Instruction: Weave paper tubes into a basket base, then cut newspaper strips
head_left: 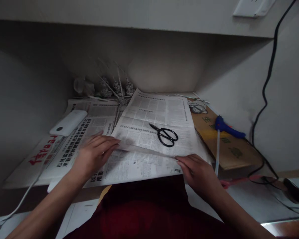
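A narrow strip of newspaper (147,151) stretches between my hands, low over the newspaper sheets. My left hand (96,151) pinches its left end; the fingers are slightly blurred. At the other end, my right hand (195,167) grips the strip between thumb and fingers. Just beyond the strip, black-handled scissors (164,134) lie on a large newspaper sheet (154,109), blades pointing to the upper left. More newspaper (89,116) is spread under and beside my left hand.
A white power bank (68,122) with a cable lies at left. Several wound paper pieces (118,88) stand at the back. On the right, a blue glue gun (228,127) rests on cardboard (221,149), near a black cable (265,96). An overhang (139,15) runs above.
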